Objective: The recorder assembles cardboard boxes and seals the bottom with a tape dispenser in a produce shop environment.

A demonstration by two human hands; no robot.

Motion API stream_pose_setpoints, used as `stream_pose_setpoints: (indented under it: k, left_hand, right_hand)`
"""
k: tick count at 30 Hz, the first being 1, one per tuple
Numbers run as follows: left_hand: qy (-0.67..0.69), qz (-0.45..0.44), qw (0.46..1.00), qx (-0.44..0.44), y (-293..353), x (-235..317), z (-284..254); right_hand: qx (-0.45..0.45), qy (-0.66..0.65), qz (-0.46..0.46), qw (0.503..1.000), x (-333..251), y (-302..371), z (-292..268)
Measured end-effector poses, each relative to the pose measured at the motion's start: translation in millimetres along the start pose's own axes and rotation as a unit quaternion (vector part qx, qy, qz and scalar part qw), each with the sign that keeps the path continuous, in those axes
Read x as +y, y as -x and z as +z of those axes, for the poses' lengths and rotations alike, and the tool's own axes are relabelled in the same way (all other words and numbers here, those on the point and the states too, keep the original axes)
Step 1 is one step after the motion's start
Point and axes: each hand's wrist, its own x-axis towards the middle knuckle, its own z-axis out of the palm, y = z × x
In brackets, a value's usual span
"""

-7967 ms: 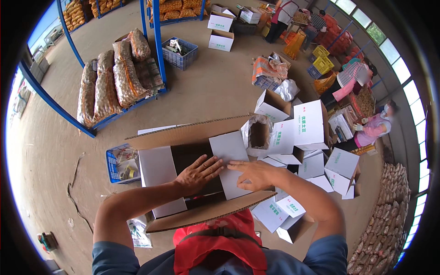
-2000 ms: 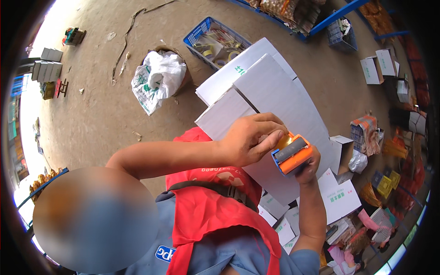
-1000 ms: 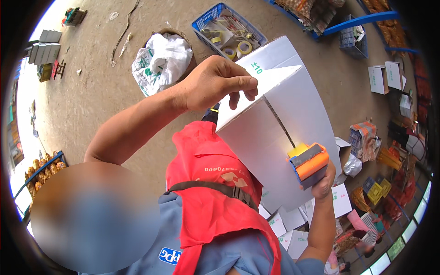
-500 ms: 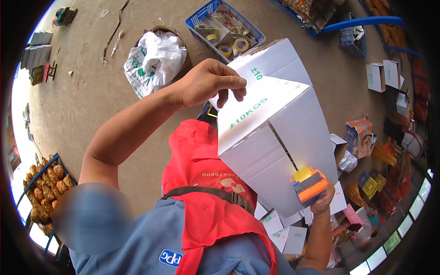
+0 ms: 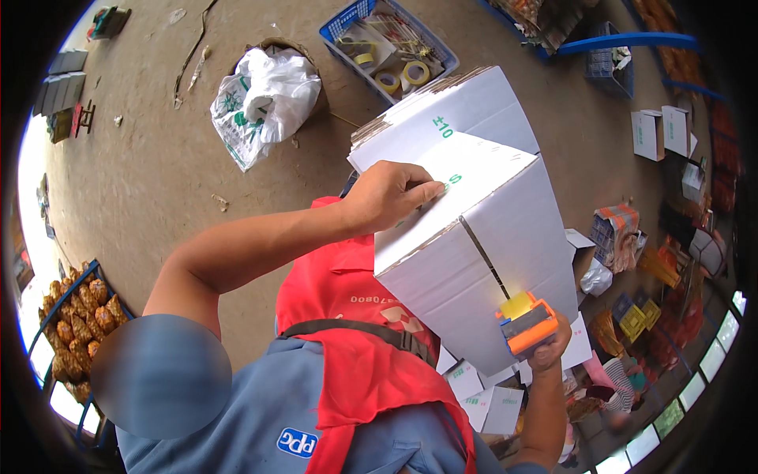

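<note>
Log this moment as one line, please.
right grip: holding orange tape dispenser; left grip: at printed end of white box; dispenser: at box seam; blue crate: holds tape rolls

I see the right hand (image 5: 553, 345) gripping an orange tape dispenser (image 5: 529, 330) at the end of a dark gap (image 5: 483, 254) in the white carton (image 5: 525, 229) — the left hand (image 5: 388, 196), with bent fingers, is at its printed side. Farther on, a blue basket (image 5: 346, 17) holds tape rolls (image 5: 364, 58).

Bent left arm (image 5: 257, 241), curled right grip (image 5: 553, 346)
</note>
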Motion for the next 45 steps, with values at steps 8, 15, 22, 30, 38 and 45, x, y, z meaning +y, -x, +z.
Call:
stream_pose_setpoints:
  k: [8,15,22,30,38,45]
  left_hand:
    - [-0.223,-0.032,0.974,0.038,4.3,-16.1,-4.3]
    - [0.039,0.207,0.972,-0.101,28.0,-23.6,28.4]
    - [-0.096,0.040,0.991,-0.086,40.9,-22.2,-6.7]
    - [-0.412,0.447,0.789,-0.089,52.3,38.2,45.9]
    - [-0.536,0.385,0.750,-0.041,70.5,52.1,36.9]
    - [-0.578,0.353,0.732,-0.071,59.5,63.7,44.7]
  right_hand:
    - [0.000,0.018,-0.033,0.999,-0.3,-4.9,-1.1]
    - [-0.176,-0.112,-0.164,0.964,124.4,12.2,-47.1]
    - [-0.031,0.032,-0.028,0.999,43.8,13.8,-14.4]
    - [-0.067,-0.030,0.031,0.997,6.2,4.5,-13.2]
    - [-0.149,0.158,0.236,0.947,-50.5,44.8,-62.5]
    - [-0.116,0.183,0.238,0.947,-59.9,70.9,-67.6]
